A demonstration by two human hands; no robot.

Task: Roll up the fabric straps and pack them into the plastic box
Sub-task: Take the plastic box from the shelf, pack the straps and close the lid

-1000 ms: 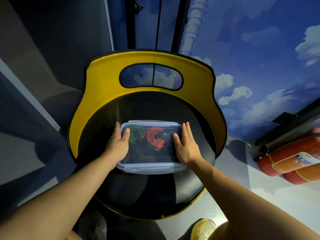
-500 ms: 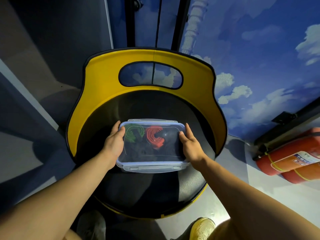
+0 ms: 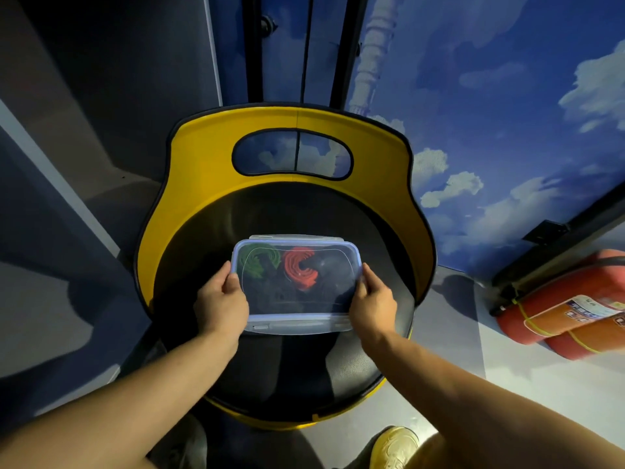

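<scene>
A clear plastic box [image 3: 297, 324] with its lid on lies on the black round seat [image 3: 304, 374] of a yellow-backed chair. Through the lid I see a rolled green strap [image 3: 258, 262] at the back left and a rolled red strap [image 3: 299, 270] beside it; darker rolls lie around them, hard to make out. My left hand [image 3: 221, 299] grips the box's left side, thumb on the lid. My right hand [image 3: 373, 301] grips the right side the same way.
The chair's yellow backrest [image 3: 203, 184] curves round the far side of the seat. Two red fire extinguishers [image 3: 561, 309] lie on the floor to the right. A blue cloud-painted wall stands behind. My yellow shoe [image 3: 394, 446] shows at the bottom.
Both hands slid off the top of the lid to the box's left and right sides and now grip it. The box stays on the seat.
</scene>
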